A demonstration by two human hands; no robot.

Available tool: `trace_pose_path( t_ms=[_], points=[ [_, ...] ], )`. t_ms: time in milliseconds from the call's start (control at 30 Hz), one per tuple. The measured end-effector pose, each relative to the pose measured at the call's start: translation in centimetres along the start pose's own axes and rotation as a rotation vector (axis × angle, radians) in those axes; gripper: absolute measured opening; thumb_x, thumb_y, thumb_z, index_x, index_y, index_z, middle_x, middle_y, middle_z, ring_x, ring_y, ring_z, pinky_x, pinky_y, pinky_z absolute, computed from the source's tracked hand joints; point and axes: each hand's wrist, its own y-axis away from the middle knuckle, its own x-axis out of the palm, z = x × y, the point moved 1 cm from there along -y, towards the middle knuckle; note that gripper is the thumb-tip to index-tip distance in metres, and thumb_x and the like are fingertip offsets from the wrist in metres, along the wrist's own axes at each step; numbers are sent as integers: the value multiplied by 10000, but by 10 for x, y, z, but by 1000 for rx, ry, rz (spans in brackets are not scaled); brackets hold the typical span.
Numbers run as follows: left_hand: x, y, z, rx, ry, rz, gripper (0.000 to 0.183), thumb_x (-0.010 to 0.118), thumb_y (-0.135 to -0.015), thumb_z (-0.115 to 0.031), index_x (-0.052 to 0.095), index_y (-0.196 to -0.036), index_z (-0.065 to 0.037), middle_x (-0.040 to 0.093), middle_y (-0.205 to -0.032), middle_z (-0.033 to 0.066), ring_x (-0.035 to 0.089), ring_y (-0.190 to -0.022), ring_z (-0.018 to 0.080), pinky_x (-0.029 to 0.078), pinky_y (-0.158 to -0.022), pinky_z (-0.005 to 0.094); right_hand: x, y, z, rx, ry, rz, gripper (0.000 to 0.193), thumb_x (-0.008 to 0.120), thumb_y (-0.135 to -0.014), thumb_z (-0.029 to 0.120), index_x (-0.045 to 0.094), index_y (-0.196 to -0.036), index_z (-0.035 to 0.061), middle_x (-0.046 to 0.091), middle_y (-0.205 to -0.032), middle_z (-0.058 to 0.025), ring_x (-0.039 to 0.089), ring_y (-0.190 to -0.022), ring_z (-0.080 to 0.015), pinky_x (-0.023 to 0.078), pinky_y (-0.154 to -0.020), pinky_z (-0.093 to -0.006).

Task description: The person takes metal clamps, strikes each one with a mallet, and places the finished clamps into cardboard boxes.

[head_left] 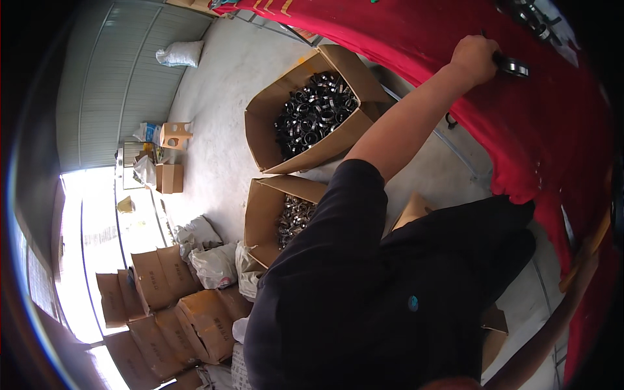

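My left hand (476, 58) is stretched out over the red cloth (403, 32), its fingers closed. A black and silver ring-shaped clamp (513, 66) sticks out from its far side. At the right edge my right forearm (546, 344) reaches up toward the cloth. My right hand (585, 260) is dim and partly cut off by the dark rim, so its fingers and anything in them cannot be made out. Beside it a thin, pale, shiny strip (567, 227) shows against the cloth. More black and metal clamps (530, 19) lie on something whitish at the top right.
An open cardboard box (266, 140) holds a heap of black clamps. Another box (257, 224) nearer me holds silver metal parts. Closed cartons (162, 279) and white sacks (214, 265) stand at the lower left. Another sack (180, 53) lies by the wall.
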Motion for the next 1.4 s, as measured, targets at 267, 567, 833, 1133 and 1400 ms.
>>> trace_pose_path(
  t_ms=[267, 567, 833, 1133, 1400],
  points=[
    [-13, -10, 9, -86, -170, 47, 345, 761, -818, -277, 746, -1138, -148, 759, -1019, 129, 720, -1010, 340, 573, -914, 471, 11, 13, 16, 21, 17, 56, 256, 635, -1008, 352, 600, -970, 101, 515, -680, 24, 471, -511, -80, 343, -470, -263],
    [-52, 31, -23, 103, -111, 42, 234, 734, -883, -294, 780, -1007, -101, 702, -904, 202, 688, -897, 373, 549, -814, 488, 10, 38, 13, -49, -250, 111, 175, 649, -993, 273, 540, -951, 142, 488, -687, 63, 461, -534, -61, 347, -461, -234],
    [-52, 156, -86, -602, 919, 458, 359, 582, -1056, -343, 599, -1079, 15, 728, -930, 99, 639, -592, 99, 453, -467, 254, 32, 74, 99, 19, -220, 135, 169, 614, -972, 198, 535, -1078, 93, 509, -736, 42, 479, -561, -48, 399, -492, -230],
    [37, 187, -117, -597, 1324, 340, 335, 491, -1106, -306, 559, -1156, 19, 682, -1091, 129, 682, -718, 147, 515, -508, 261, 45, 86, 112, -76, -98, 27, 180, 620, -976, 206, 567, -1086, 73, 528, -731, 36, 486, -547, -57, 410, -486, -230],
    [30, 190, -121, -510, 998, 328, 312, 461, -1116, -280, 570, -1115, 12, 694, -1040, 123, 685, -659, 153, 490, -475, 257, 91, 196, 146, -52, -184, 167, 333, 690, -918, 111, 517, -1187, 17, 578, -766, -33, 549, -509, -100, 446, -455, -245]
  ],
)
